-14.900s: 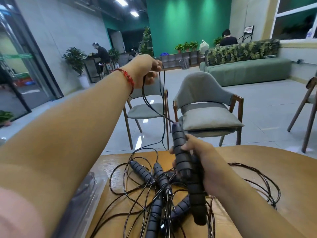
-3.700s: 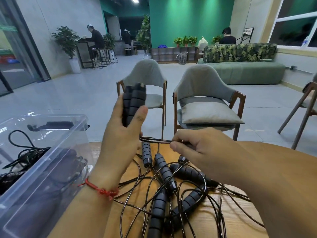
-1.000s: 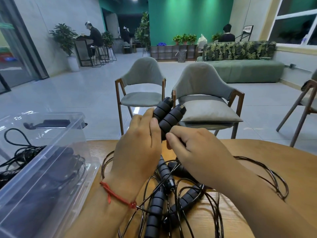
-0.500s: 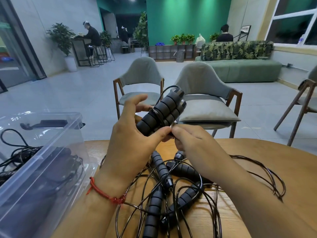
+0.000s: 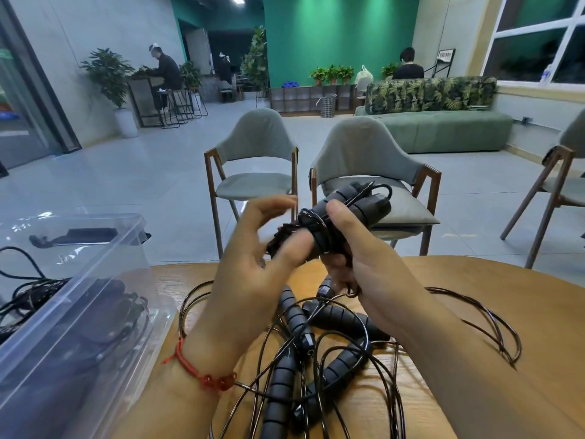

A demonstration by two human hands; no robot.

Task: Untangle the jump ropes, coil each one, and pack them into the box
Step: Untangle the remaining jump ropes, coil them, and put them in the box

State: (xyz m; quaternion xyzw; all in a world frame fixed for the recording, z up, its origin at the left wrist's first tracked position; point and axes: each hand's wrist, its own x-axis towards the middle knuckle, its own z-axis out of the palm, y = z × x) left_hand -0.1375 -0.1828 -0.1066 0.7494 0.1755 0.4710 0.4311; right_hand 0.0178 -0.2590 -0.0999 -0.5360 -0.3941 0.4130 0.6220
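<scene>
Seemingly light, the ribbed jump-rope handles (image 5: 364, 205) sit firmly in the gripping right hand (image 5: 367, 267), though their springy cord (image 5: 311, 218) wants pinning; the left hand (image 5: 250, 274) has fingers (image 5: 272, 205) loosely open.

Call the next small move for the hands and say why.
Probably tuck the loose loop under the wraps before boxing. The right hand grips the paired handles, and cord is wound round their middle, but one loop stands off the top end. The left hand has its thumb on the bundle, fingers blurred, so it looks free to help. The box sits at left.
</scene>
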